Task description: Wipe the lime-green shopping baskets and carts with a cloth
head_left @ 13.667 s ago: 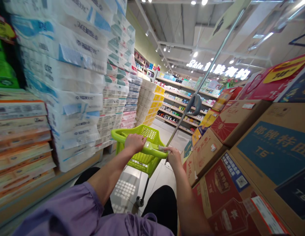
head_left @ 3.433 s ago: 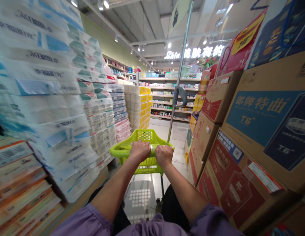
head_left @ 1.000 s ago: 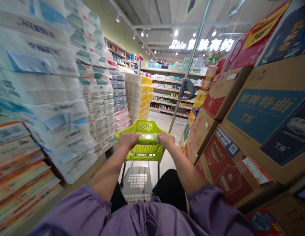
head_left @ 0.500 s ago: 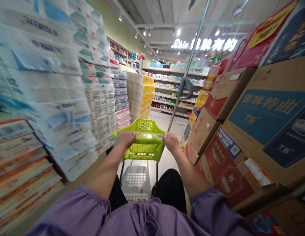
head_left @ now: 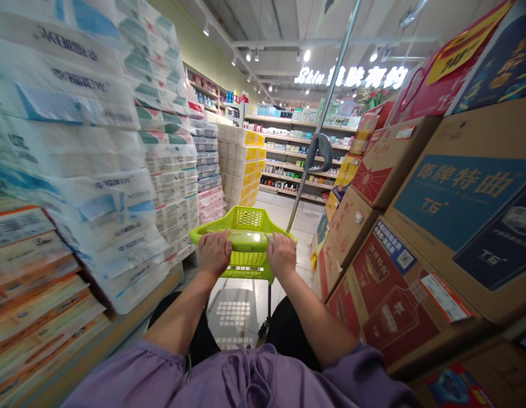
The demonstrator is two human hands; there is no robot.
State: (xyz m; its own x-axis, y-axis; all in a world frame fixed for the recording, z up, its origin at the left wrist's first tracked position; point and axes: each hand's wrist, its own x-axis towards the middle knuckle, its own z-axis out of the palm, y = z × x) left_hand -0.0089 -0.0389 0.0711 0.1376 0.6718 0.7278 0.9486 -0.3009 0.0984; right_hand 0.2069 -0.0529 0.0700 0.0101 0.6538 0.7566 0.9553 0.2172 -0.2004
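A lime-green plastic shopping cart [head_left: 251, 272] with a perforated basket stands right in front of me. My left hand [head_left: 215, 252] is curled over the left part of its handle bar [head_left: 248, 239], knuckles up. Over the right part of the same bar lies my right hand [head_left: 282, 254], its fingers bent around the top and far side. The fingertips of both hands are partly hidden behind the bar. Thin dark legs of the cart reach the floor before my knees.
Tall stacks of wrapped tissue packs [head_left: 105, 141] line the left side. Cardboard cartons [head_left: 453, 198] are piled on the right. A slanted metal pole [head_left: 320, 122] with a grey hook rises behind the cart. Stocked shelves [head_left: 296, 150] stand at the back beyond the tiled floor [head_left: 283, 212].
My right hand has shifted left along the handle bar, and both hands are now laid over it from above. The cart appears slightly turned, its handle's left end further left.
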